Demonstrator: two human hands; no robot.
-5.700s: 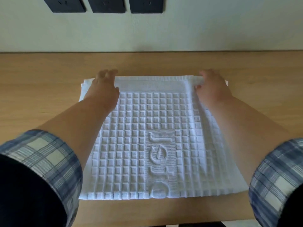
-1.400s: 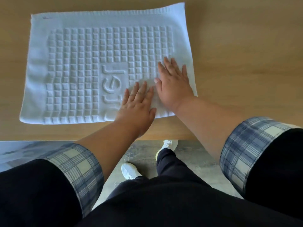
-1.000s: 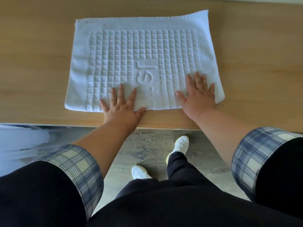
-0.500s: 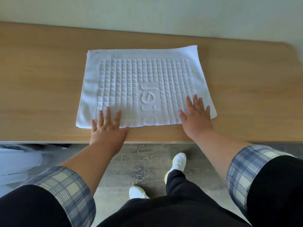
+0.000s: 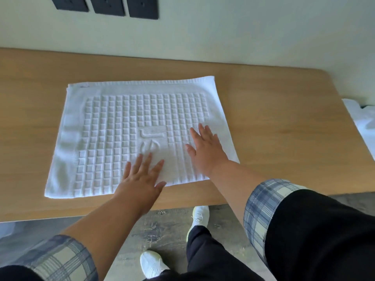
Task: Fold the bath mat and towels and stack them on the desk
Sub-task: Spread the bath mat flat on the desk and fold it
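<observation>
1. A white bath mat [image 5: 121,128] lies flat on a light wooden desk [image 5: 274,128], seen from above by a camera on the person's head.
2. The mat sits in the middle of the desk, its near edge close to the desk's front edge and its far edge well short of the wall. It has a raised grid of small squares and raised lettering near the centre. Its far left corner appears doubled, as if layered.
3. The left hand [image 5: 140,179] rests palm down on the mat's near edge, just below the lettering. Its fingers [image 5: 145,163] are straight and spread, gripping nothing. It is slightly blurred.
4. The right hand [image 5: 207,151] lies palm down on the mat near its near right corner. Its fingers [image 5: 203,132] are also straight and slightly spread, pressing flat on the fabric.
5. The two hands are near each other but not touching.
6. Both forearms are bare, with blue and cream plaid cuffs [image 5: 261,209] rolled back over dark sleeves.
7. Three black wall plates [image 5: 107,5] are on the pale wall behind the desk.
8. A piece of white cloth [image 5: 363,122] shows at the right edge of the view, beyond the desk's right end.
9. Below the desk, white shoes [image 5: 199,216] stand on a grey, mottled floor [image 5: 162,226].
</observation>
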